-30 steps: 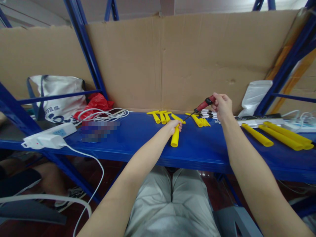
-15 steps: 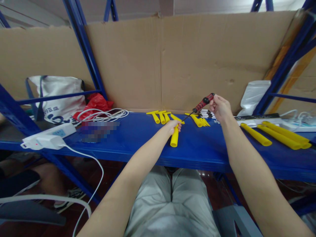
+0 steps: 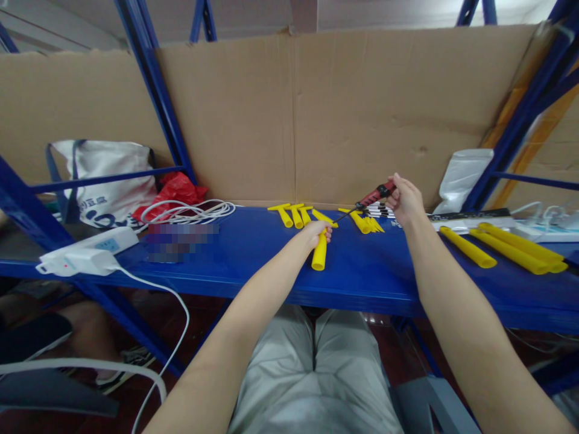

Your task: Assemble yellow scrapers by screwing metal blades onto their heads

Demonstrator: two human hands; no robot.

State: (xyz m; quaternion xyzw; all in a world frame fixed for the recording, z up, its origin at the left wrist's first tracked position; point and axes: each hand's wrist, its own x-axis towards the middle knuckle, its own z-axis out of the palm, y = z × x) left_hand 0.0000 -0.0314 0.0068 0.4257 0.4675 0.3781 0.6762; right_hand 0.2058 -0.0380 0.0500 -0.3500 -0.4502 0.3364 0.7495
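- Left hand [image 3: 321,234] is clamping the yellow tool [image 3: 319,257] at its neck, over the desk [image 3: 253,250].
- Right hand [image 3: 404,198] is pinching the screwdriver [image 3: 373,196] by its handle end.
- Screwdriver work at the crossbar [image 3: 322,216] is apparently proceeding; the next move is likely demanding steady, aligned turning.
- Tool's long axis is running front-to-back, tube end facing the desk's near edge; screwdriver is slanting down leftward.
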